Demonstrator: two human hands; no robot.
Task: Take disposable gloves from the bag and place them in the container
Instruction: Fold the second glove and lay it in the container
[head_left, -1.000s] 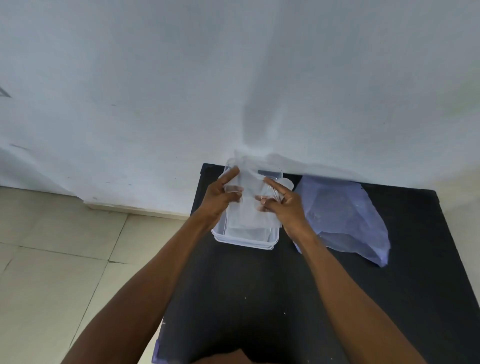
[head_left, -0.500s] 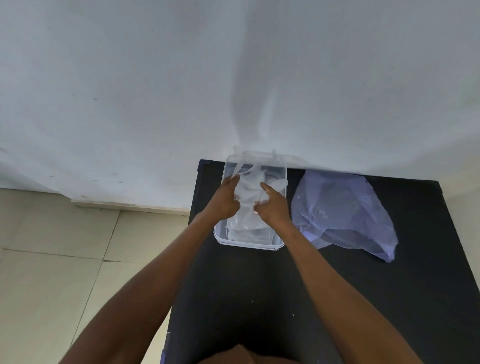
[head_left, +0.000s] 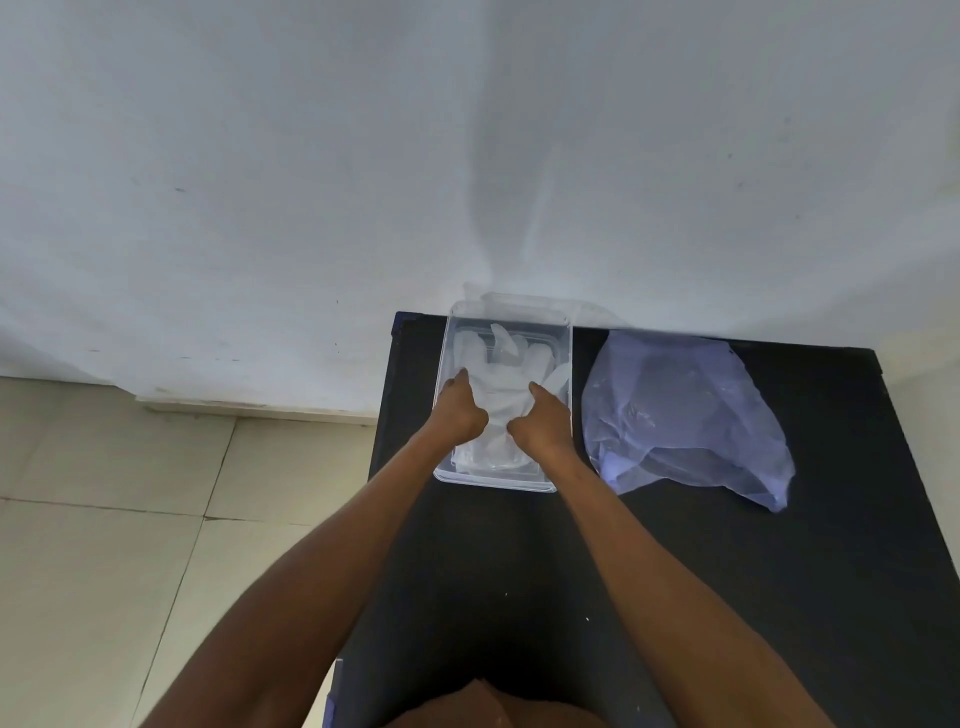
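Fingers (head_left: 462, 376) of two hands on gloves (head_left: 501, 395); one container (head_left: 441, 415); one bag (head_left: 680, 415)

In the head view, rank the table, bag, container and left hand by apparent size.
1. Table
2. Bag
3. Container, somewhat smaller than the bag
4. Left hand
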